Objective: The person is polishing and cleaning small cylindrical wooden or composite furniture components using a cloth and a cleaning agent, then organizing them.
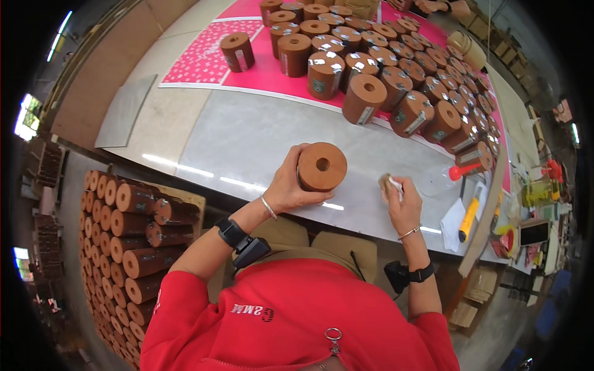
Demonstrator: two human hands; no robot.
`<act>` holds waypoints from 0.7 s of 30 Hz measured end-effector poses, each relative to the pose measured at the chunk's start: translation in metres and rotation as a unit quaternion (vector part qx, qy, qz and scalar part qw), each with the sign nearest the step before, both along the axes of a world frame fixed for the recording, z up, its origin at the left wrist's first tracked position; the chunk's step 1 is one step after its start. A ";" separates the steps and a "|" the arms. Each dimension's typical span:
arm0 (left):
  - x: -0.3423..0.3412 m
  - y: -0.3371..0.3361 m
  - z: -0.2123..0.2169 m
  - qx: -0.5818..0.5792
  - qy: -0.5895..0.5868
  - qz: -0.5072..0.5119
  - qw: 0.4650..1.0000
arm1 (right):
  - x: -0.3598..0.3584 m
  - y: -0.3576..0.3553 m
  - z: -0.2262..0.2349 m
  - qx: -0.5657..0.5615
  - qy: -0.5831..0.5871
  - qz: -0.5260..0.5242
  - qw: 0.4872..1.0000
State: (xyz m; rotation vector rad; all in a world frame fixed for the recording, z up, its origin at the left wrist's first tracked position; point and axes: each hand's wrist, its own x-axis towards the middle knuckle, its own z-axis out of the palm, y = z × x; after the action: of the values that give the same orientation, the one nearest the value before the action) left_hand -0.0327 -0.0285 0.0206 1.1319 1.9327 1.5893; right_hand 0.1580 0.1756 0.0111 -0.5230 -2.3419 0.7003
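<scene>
My left hand (pixel 287 187) is wrapped round the side of a brown wooden cylinder (pixel 325 177). The cylinder's smooth end faces up, with a round hole in its middle. To the right, my right hand (pixel 404 203) pinches a small crumpled beige cloth (pixel 388 187) just above the grey tabletop (pixel 247 133), apart from the cylinder. Beyond my hands, several like cylinders (pixel 365 99) stand close together, many with pale or shiny patches on their tops and sides.
A pink sheet (pixel 265 77) lies under the standing cylinders. At the right are a clear bottle (pixel 437 181) with a red nozzle, a yellow utility knife (pixel 469 217) and white paper (pixel 452 224). More cylinders (pixel 139 263) are stacked on their sides at lower left. Another person's hand (pixel 430 5) shows at the far edge.
</scene>
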 end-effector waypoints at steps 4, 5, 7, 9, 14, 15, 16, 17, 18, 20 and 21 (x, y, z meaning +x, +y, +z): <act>0.018 0.006 -0.017 0.038 0.012 -0.040 0.998 | -0.045 -0.071 0.065 0.069 0.062 0.140 0.986; 0.018 0.005 -0.027 0.040 0.008 -0.043 0.998 | -0.057 -0.084 0.067 0.147 0.078 0.198 0.966; 0.015 0.007 -0.054 0.061 0.226 -0.037 0.971 | -0.075 -0.083 0.070 0.186 0.063 0.185 0.963; 0.027 0.008 -0.024 0.045 0.034 -0.043 0.997 | -0.074 -0.075 0.066 0.222 0.048 0.178 0.958; 0.027 0.007 -0.034 0.063 0.132 -0.013 0.989 | -0.059 -0.082 0.066 0.183 -0.004 0.168 0.969; 0.027 0.006 -0.036 0.077 0.167 -0.011 0.983 | -0.060 -0.092 0.069 0.171 0.008 0.197 0.965; 0.025 0.010 -0.037 0.101 0.203 -0.026 0.974 | -0.071 -0.095 0.073 0.215 0.034 0.204 0.955; 0.026 0.014 -0.034 0.105 0.198 -0.034 0.974 | -0.080 -0.084 0.075 0.217 0.027 0.196 0.956; 0.027 0.012 -0.027 0.063 0.153 -0.023 0.986 | -0.091 -0.074 0.073 0.242 0.001 0.168 0.955; 0.026 0.009 -0.023 0.021 0.108 -0.015 0.994 | -0.100 -0.045 0.068 0.297 -0.049 0.122 0.946; 0.024 0.008 -0.024 0.022 0.109 -0.022 0.994 | -0.091 -0.038 0.065 0.298 -0.048 0.126 0.945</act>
State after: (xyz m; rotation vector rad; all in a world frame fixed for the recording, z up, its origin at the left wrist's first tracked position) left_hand -0.0086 -0.0208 -0.0034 1.4087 1.9989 1.5469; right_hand 0.0670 0.1376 0.0756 0.0165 -2.5710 0.0438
